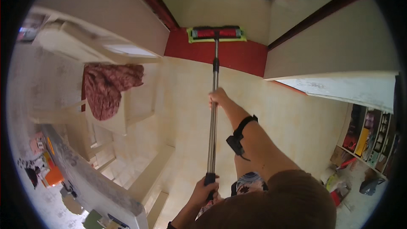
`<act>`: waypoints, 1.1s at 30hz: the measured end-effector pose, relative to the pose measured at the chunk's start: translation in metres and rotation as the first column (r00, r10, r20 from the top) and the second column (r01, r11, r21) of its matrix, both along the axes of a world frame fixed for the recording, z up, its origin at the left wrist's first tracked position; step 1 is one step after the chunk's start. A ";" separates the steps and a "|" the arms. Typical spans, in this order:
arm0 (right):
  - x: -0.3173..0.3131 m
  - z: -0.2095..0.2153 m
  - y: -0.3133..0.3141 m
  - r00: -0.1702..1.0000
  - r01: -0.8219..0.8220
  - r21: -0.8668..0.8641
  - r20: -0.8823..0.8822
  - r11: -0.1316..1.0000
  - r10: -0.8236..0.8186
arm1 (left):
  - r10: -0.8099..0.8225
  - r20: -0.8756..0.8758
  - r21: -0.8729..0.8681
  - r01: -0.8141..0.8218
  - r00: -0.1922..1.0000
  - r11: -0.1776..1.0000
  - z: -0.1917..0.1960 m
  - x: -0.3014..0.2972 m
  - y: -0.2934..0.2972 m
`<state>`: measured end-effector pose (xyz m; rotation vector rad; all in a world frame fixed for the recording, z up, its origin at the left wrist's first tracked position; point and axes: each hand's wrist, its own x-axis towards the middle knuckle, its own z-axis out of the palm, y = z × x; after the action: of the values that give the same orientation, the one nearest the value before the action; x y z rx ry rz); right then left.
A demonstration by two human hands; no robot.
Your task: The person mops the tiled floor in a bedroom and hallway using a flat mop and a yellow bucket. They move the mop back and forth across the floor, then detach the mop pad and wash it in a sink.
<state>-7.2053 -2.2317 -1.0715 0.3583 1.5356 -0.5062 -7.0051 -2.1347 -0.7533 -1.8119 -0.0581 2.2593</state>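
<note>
spreading across most of the view is the pale tiled floor [186, 114], which gives way to a red doorway strip [220, 53] between two white walls. a white plastic chair [123, 106] stands to the left with a reddish patterned cloth [108, 89] draped over its back, probably left there to keep it off the floor. a shelf of colourful items [369, 138] sits low on the right.

the mop [213, 114] runs from the person out to the strip, its red and green head [216, 33] lying flat on the red surface; the long metal pole is held at two well-separated points, likely for leverage and steering. the right hand [217, 97], wearing a black wrist strap, sits midway up the pole with fingers wrapped around it. the left hand [205, 191] is clenched around the dark grip at the near end, fingers closed tight.
</note>
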 end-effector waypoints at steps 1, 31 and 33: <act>-0.017 -0.010 -0.030 1.000 0.024 -0.038 0.005 0.999 -0.023 | 0.076 -0.039 -0.004 -0.076 0.996 0.997 -0.007 -0.017 -0.024; -0.198 -0.053 -0.337 0.875 -0.482 -0.172 -0.145 0.859 0.462 | -0.148 0.117 0.052 0.143 0.982 0.988 0.028 -0.242 -0.403; -0.220 -0.062 -0.364 0.934 -0.357 0.060 -0.012 0.932 0.358 | -0.055 0.125 0.059 0.048 0.991 0.997 0.023 -0.267 -0.426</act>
<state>-7.4255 -2.5961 -1.1333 0.1093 1.5957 -0.1802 -7.2717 -2.5609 -0.7303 -1.9031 -0.0948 2.0858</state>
